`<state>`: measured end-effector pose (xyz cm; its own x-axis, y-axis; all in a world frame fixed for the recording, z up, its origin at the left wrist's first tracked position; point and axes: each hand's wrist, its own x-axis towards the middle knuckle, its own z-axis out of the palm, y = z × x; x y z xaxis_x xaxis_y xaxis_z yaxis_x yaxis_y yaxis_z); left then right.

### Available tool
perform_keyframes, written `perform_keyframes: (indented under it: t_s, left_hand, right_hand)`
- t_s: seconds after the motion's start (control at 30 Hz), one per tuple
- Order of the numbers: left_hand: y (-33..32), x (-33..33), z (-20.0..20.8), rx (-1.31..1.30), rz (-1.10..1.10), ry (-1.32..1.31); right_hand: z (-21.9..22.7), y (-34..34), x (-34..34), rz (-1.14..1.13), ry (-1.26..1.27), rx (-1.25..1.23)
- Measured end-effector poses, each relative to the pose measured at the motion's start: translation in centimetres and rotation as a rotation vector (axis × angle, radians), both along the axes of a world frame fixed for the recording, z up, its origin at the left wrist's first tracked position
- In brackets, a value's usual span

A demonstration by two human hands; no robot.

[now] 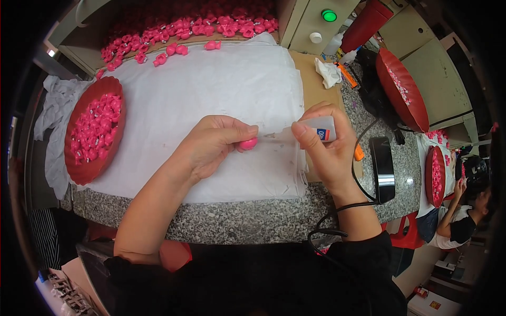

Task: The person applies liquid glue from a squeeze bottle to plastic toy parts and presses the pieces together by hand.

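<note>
Over the white sheet [253, 79], my left hand [219, 145] pinches a small pink plastic figure [249, 143] between thumb and fingers; much of the figure is hidden by them. My right hand [332, 139] is closed round a translucent squeeze bottle [321, 130] with a blue, white and red label. The bottle lies nearly level, its narrow tip pointing left at the pink figure. Whether the tip touches the figure, I cannot tell. Left of my left hand, a red scalloped bowl [74, 166] holds several similar pink pieces.
Many pink pieces [226, 25] fill the shelf opening at the back. Right of the sheet are a crumpled tissue [329, 72], an orange tube [347, 75], a black phone [382, 168] and a black cable [361, 204]. A red bowl [416, 113] holds small white parts. Another person [458, 224] sits far right.
</note>
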<state>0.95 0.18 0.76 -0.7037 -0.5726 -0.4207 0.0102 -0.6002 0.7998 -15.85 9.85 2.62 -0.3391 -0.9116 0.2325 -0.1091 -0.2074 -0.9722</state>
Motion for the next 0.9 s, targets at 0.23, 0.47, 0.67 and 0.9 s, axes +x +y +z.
perform_keyframes:
  t_s: [0.23,0.47,0.67,0.9]
  left_hand:
    - [-0.3,0.1,0.4,0.006,-0.045,-0.039]
    - [-1.1,0.2,-0.1,0.111,-0.085,0.018]
    - [-1.3,0.4,0.0,0.127,-0.093,0.025]
    - [-1.4,0.4,-0.2,0.130,-0.085,0.026]
  right_hand:
    - [0.1,-0.1,0.0,0.047,0.165,-0.104]
    - [-0.1,-0.2,0.3,-0.010,-0.214,0.072]
    - [-0.3,-0.4,0.2,-0.020,-0.332,0.116]
    - [-0.4,-0.5,0.6,-0.003,-0.292,0.051]
